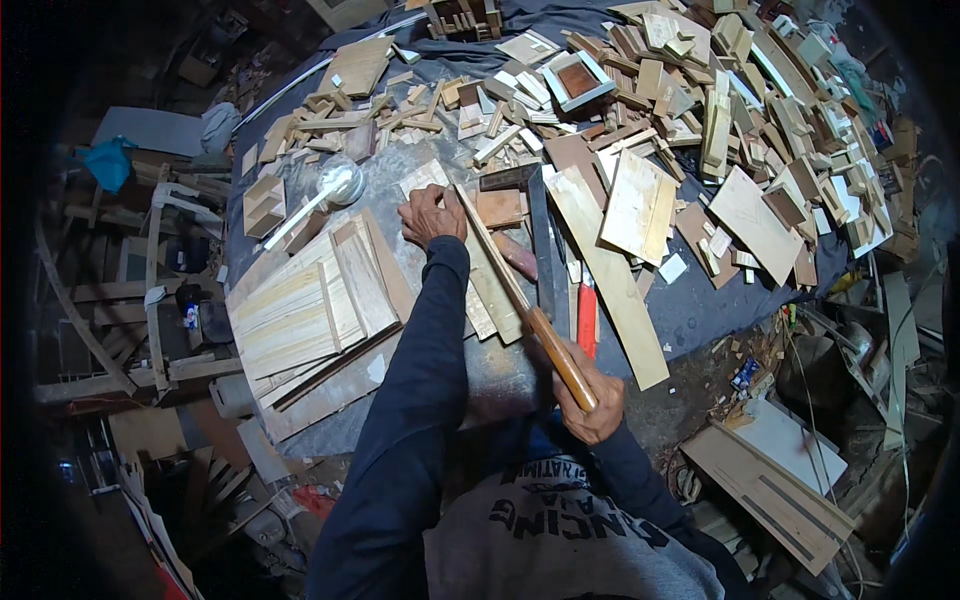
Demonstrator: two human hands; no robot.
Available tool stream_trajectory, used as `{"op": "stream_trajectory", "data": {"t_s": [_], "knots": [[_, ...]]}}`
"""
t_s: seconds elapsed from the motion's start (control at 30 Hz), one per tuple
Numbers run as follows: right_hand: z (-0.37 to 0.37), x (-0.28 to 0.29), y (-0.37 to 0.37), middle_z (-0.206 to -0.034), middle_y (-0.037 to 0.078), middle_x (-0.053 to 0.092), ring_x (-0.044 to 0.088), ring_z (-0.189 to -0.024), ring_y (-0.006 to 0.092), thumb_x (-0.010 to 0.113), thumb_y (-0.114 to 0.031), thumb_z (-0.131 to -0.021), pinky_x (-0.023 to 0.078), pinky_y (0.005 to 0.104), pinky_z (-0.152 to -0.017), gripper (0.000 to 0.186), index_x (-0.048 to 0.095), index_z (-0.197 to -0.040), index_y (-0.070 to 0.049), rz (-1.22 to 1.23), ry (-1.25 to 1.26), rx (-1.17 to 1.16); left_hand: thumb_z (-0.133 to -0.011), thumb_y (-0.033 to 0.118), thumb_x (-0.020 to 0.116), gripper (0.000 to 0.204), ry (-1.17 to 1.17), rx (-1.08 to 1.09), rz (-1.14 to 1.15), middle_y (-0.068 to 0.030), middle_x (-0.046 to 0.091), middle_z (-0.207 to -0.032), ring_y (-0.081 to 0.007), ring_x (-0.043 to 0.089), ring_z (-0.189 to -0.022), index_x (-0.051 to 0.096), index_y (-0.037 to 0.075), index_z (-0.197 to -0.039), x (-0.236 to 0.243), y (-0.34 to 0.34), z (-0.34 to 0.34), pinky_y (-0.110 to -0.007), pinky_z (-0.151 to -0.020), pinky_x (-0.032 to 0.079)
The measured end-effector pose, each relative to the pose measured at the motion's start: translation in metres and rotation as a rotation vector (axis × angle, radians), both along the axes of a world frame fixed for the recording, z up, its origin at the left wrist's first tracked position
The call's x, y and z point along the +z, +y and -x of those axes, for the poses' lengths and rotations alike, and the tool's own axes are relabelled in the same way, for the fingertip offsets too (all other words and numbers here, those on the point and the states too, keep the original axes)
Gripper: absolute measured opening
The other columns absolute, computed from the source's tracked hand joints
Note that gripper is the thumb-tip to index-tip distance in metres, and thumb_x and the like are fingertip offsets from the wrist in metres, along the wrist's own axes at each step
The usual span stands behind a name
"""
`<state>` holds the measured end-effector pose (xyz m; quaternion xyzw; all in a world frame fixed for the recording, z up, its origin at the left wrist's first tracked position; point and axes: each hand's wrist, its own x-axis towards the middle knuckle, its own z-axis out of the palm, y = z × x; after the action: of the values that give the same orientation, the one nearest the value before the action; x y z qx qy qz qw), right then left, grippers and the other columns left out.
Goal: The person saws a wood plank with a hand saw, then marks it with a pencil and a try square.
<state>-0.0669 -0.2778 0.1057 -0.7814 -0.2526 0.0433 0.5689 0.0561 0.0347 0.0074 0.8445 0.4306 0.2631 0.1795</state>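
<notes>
My right hand [590, 397] is wrapped round the brown wooden handle [562, 358] of a long, straight saw. Its thin blade [492, 243], seen almost edge-on, slants away to the far left. My left hand [433, 217], fingers bent and pressed down, holds a pale wooden strip [483, 300] against the worktable, close to the blade's far end. Just right of the blade lie a brown wood block [498, 208] and a reddish rounded piece [516, 257]. The blade's teeth and any cut in the strip cannot be made out.
Stacked pale panels [300, 300] lie at left, beside a small open wooden box [265, 205] and a round container [341, 182] with a stick. A dark metal bar [544, 245], a red-handled tool [587, 318] and a long board [610, 280] lie right. Offcuts [660, 90] heap behind.
</notes>
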Motion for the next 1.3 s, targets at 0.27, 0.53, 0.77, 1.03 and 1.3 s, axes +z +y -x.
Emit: {"op": "stream_trajectory", "data": {"t_s": [0.27, 0.53, 0.77, 1.03, 1.3], "knots": [[-0.01, -0.008, 0.003, -0.097, 0.021, 0.069, 0.072, -0.078, 0.0325, 0.064, -0.002, -0.083, 0.055, 0.0337, -0.066, 0.047, 0.057, -0.129, -0.003, 0.037, -0.009, 0.014, -0.08, 0.031, 0.068, 0.014, -0.036, 0.01, -0.005, -0.0006, 0.062, -0.1, -0.0294, 0.048, -0.107, 0.07, 0.017, -0.08, -0.003, -0.002, -0.002, -0.052, -0.095, 0.035], [-0.002, -0.01, -0.002, -0.09, 0.02, 0.069, 0.071, -0.069, 0.0248, 0.065, -0.004, -0.082, 0.054, 0.0315, -0.063, 0.044, 0.06, -0.126, -0.003, 0.024, 0.103, -0.017, -0.079, 0.029, 0.069, 0.013, -0.093, -0.002, -0.052, -0.0014, 0.061, -0.096, -0.0282, 0.048, -0.106, 0.07, 0.017, -0.08, -0.004, 0.0, 0.0, -0.053, -0.095, 0.033], [-0.006, -0.012, 0.004, -0.092, 0.016, 0.071, 0.069, -0.064, 0.0232, 0.064, -0.005, -0.081, 0.054, 0.0307, -0.061, 0.045, 0.06, -0.127, -0.003, -0.012, -0.04, -0.015, -0.08, 0.03, 0.067, 0.014, -0.073, -0.024, 0.01, -0.0024, 0.06, -0.098, -0.0283, 0.048, -0.108, 0.07, 0.017, -0.084, -0.004, 0.0, 0.002, -0.054, -0.095, 0.03], [-0.011, -0.004, 0.004, -0.086, 0.016, 0.07, 0.068, -0.061, 0.0213, 0.064, -0.005, -0.081, 0.053, 0.0315, -0.059, 0.045, 0.06, -0.126, -0.002, 0.02, -0.028, 0.008, -0.081, 0.029, 0.064, 0.014, -0.053, -0.007, 0.023, -0.0024, 0.06, -0.1, -0.0287, 0.047, -0.109, 0.07, 0.017, -0.084, -0.003, 0.002, 0.003, -0.054, -0.096, 0.029], [-0.034, -0.011, 0.02, -0.097, 0.017, 0.07, 0.07, -0.068, 0.0241, 0.066, -0.003, -0.081, 0.054, 0.0307, -0.06, 0.043, 0.06, -0.123, 0.001, 0.019, -0.033, 0.017, -0.081, 0.031, 0.065, 0.014, -0.033, -0.016, 0.023, -0.0021, 0.06, -0.101, -0.0278, 0.047, -0.109, 0.072, 0.019, -0.085, -0.004, -0.003, -0.001, -0.051, -0.098, 0.029]]}}
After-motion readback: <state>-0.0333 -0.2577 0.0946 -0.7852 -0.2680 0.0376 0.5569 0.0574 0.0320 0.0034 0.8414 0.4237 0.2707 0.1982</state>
